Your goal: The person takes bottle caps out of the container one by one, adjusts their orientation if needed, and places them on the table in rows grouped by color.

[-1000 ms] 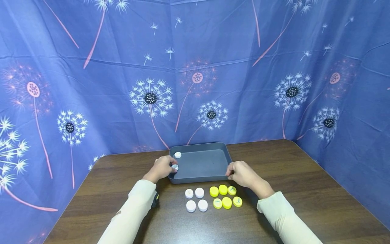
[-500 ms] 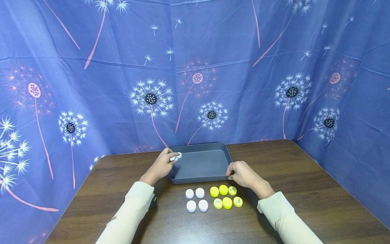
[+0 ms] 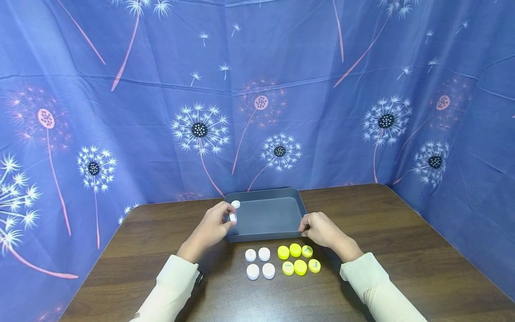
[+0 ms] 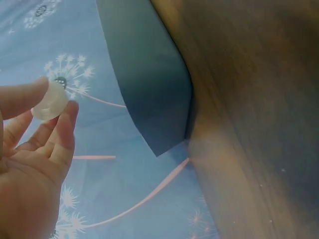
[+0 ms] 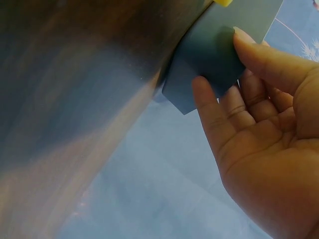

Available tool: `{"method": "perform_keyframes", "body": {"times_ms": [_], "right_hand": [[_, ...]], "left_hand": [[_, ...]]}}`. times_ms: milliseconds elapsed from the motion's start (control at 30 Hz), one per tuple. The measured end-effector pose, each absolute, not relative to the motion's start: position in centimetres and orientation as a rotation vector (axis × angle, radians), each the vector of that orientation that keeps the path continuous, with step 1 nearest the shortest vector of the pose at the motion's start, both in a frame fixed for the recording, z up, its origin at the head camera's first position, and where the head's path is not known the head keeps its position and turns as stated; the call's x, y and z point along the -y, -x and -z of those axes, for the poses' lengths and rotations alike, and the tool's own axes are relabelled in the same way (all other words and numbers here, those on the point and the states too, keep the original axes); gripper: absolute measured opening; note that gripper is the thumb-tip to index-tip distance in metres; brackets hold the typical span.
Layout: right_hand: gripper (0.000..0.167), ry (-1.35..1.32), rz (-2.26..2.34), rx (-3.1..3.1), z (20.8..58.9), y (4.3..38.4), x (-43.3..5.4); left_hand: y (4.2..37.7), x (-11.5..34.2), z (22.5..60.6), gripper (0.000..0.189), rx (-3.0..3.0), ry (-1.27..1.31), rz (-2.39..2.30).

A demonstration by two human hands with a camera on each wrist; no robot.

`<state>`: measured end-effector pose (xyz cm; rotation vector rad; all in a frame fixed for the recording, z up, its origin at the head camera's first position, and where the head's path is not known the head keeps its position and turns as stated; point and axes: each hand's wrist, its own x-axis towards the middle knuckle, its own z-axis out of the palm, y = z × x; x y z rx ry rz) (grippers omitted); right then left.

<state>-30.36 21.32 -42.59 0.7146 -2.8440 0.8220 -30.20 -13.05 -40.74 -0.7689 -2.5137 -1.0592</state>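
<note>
My left hand (image 3: 207, 229) pinches a white bottle cap (image 3: 233, 217) over the left side of a dark grey tray (image 3: 269, 218). In the left wrist view this round cap (image 4: 51, 103) sits between thumb and fingertips. Another white cap (image 3: 235, 204) lies inside the tray at its back left corner. At the tray's front right corner, my right hand (image 3: 323, 230) grips the wall. The right wrist view has the thumb on one face of the tray (image 5: 212, 50) and the fingers at its corner.
Several white caps (image 3: 264, 254) stand in two rows on the brown wooden table (image 3: 362, 214), in front of the tray. Several yellow caps (image 3: 295, 250) stand in two rows to their right. A blue dandelion-print cloth (image 3: 322, 112) hangs behind the table.
My left hand went from the tray's left side back toward the cap in the corner, then came forward again, carrying its cap, now tipped on edge. The right hand stays put.
</note>
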Motion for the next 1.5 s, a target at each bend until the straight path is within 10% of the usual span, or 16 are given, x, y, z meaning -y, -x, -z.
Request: {"method": "perform_keyframes", "body": {"times_ms": [1500], "right_hand": [[0.021, -0.715, -0.797, 2.842, 42.5, 30.4, -21.1]], "left_hand": [[26.0, 11.7, 43.0, 0.022, 2.833, 1.117, 0.545]]}}
